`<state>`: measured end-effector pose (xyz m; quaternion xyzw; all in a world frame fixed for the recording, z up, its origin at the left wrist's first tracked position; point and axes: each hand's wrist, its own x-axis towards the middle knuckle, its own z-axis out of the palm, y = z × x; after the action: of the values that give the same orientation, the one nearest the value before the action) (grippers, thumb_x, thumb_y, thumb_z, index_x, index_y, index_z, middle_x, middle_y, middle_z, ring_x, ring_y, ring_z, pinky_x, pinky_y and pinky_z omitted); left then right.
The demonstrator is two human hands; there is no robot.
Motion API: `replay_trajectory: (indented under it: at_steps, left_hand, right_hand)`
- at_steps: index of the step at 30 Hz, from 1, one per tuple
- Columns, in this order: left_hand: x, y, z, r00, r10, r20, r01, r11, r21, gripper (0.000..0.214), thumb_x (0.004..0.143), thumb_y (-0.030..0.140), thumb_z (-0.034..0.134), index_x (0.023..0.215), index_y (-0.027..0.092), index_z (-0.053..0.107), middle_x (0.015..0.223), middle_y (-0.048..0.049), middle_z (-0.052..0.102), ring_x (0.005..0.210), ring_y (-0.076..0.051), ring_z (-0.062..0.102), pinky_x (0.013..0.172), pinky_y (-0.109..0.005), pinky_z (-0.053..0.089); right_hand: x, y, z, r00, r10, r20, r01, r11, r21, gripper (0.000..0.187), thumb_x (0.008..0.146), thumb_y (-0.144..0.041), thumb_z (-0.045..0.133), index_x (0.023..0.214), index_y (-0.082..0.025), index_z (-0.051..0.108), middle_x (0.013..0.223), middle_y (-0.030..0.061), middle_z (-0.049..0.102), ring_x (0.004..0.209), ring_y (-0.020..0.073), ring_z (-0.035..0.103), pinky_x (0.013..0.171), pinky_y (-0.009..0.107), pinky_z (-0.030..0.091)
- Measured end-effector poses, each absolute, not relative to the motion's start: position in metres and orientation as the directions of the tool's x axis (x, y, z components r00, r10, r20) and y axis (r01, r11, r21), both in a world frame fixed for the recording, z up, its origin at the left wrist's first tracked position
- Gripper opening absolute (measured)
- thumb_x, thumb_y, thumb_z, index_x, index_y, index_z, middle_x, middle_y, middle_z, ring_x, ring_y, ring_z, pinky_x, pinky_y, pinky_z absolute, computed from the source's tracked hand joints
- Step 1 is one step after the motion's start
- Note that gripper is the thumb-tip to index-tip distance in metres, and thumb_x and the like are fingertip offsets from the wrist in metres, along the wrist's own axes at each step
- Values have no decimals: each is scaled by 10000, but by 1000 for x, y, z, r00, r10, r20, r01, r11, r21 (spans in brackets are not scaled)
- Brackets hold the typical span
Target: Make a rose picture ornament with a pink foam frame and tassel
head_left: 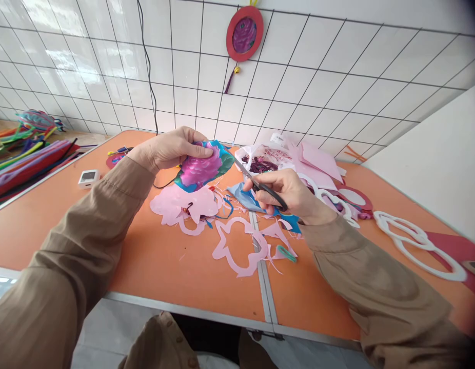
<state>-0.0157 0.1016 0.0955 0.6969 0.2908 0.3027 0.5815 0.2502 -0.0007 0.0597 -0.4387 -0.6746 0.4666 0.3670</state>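
Note:
My left hand pinches a piece of floral fabric between thumb and fingers, held above the table. The fabric shows a large pink flower with green leaves on a blue ground. My right hand grips a pair of scissors with dark handles, fingers through the loops. The blades point up and left, their tip close to the fabric's right edge; whether they touch it I cannot tell. Beneath the hands lie pink petal-edged shapes, a pink flower-outline offcut and blue fabric scraps.
The orange folding table has a metal seam. A plastic bag and pink sheets lie at the back, white rings at right, a small white device at left. A round red ornament hangs on the tiled wall.

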Motion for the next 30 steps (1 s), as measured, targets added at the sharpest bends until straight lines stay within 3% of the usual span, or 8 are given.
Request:
replay_trajectory:
  at_steps: [7,14,21,30]
  left_hand:
    - [-12,100,94,666,744,47,76,-130,989,94,774,188,821,718,118,793,694,-48,721,613,-132,635,598,-250,523]
    - [-4,91,95,662,749,3,113,-104,988,67,803,166,818,772,108,802,806,-78,757,687,-163,681,757,-342,577]
    - [2,87,95,683,730,16,47,-65,997,75,800,100,793,728,81,794,740,-79,751,630,-136,670,641,-266,550]
    - [-5,95,93,688,725,13,77,-91,993,172,745,228,897,701,99,791,689,-70,728,611,-131,642,609,-255,547]
  right_hand:
    - [255,3,53,-379,920,102,240,204,-949,321,705,-402,849,849,-149,712,530,-39,552,406,84,506,349,202,406]
    - [256,4,53,-401,910,108,250,222,-943,333,709,-369,832,880,-111,708,528,-32,569,406,87,526,354,192,394]
    - [253,3,50,-384,917,108,265,221,-939,294,733,-370,763,880,-126,693,515,-34,576,390,86,522,363,183,387]
    - [253,3,50,-362,925,114,288,227,-930,303,711,-391,781,855,-141,688,505,-49,530,388,77,488,362,180,382]
